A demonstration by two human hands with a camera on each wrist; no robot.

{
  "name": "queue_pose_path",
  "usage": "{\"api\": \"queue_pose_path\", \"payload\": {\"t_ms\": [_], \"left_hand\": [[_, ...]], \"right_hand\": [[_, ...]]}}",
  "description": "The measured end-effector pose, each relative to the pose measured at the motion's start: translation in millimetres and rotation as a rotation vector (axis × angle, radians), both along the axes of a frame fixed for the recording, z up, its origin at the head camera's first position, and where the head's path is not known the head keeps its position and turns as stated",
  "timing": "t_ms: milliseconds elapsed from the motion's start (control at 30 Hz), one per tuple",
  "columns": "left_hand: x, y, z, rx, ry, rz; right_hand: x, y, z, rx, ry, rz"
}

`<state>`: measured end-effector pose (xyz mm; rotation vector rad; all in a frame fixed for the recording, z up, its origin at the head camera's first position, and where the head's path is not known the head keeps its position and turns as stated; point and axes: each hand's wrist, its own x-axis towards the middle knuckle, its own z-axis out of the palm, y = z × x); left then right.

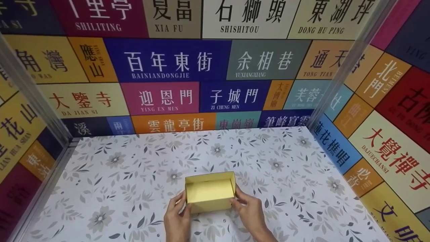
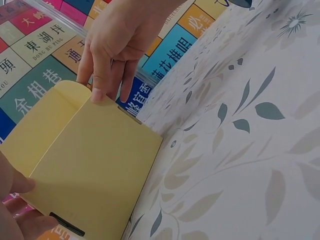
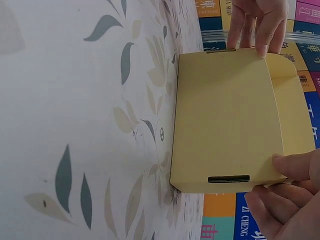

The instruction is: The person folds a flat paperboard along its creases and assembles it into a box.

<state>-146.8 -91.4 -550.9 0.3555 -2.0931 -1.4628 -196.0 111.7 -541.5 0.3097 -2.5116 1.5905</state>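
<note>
A pale yellow cardboard box (image 1: pixel 211 205), its top open toward the head camera, stands at the near middle of the flowered table. My left hand (image 1: pixel 177 216) grips its left end, the thumb at the front corner and the fingers along the side. At the opposite end my right hand (image 1: pixel 251 211) pinches the wall between thumb and fingers. Both wrist views show the box's broad front face (image 2: pixel 100 160) and a dark slot (image 3: pixel 228 179) near its lower corner. Inside, a pale yellow surface shows, apparently bare. A rounded flap (image 3: pixel 282 64) rises at one end.
A white cloth (image 1: pixel 134 174) with grey flowers and leaves covers the table. Panels of coloured name blocks (image 1: pixel 168 60) wall in the back and both sides. Clear strips (image 1: pixel 43 90) run up the corners where the panels meet.
</note>
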Motion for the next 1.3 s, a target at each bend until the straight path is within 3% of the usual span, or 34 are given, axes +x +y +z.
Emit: {"api": "queue_pose_path", "payload": {"t_ms": [200,433,733,900,1133,1200,1300], "left_hand": [[-1.9,-1.9,2.3,-0.01,-0.057,-0.016],[-0.3,-3.6,2.8,-0.043,-0.056,-0.025],[1.0,-3.1,0.4,0.023,-0.114,-0.041],[2.3,-5.1,2.9,0.055,-0.146,-0.045],[-5.7,-14.1,4.9,-0.046,-0.157,0.017],[-8.7,-18.3,9.6,-0.002,-0.187,0.005],[-12.7,-23.9,20.7,0.139,-0.276,-0.047]], "right_hand": [[1.6,-1.5,0.9,0.078,0.054,-0.022],[1.6,-5.3,1.2,0.117,0.075,-0.038],[0.4,-9.5,3.7,-0.008,-0.05,-0.1],[-2.7,-6.5,5.0,-0.057,-0.098,-0.09],[-8.2,-3.4,6.9,-0.007,-0.102,-0.104],[-12.7,-2.5,12.9,0.008,-0.124,-0.114],[-20.0,-1.0,23.7,0.022,-0.189,-0.109]]}}
